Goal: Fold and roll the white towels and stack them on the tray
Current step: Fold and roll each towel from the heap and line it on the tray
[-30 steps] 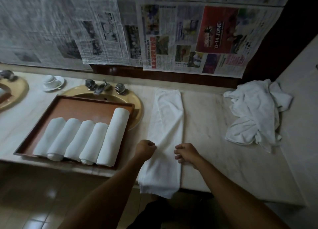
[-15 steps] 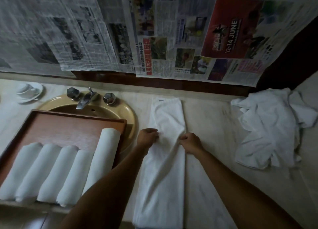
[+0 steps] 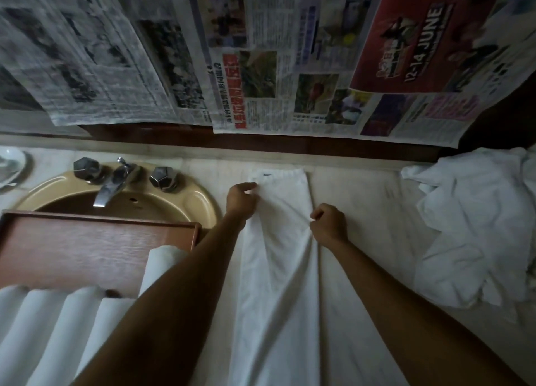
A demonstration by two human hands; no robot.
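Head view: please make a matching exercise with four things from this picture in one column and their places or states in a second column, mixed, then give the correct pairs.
Things:
1. folded towel
2. rolled towels
3. crumpled towels
4. faucet

Places or states:
A. in a loose heap at the right of the counter
B. at the back rim of the tan sink
C. side by side on the wooden tray
D. lying long and flat, pinched by the left hand and right hand

Pairs: 1-D, 2-C, 3-A, 4-B

head cam | worn high, faces forward-down | close over counter [image 3: 377, 200]
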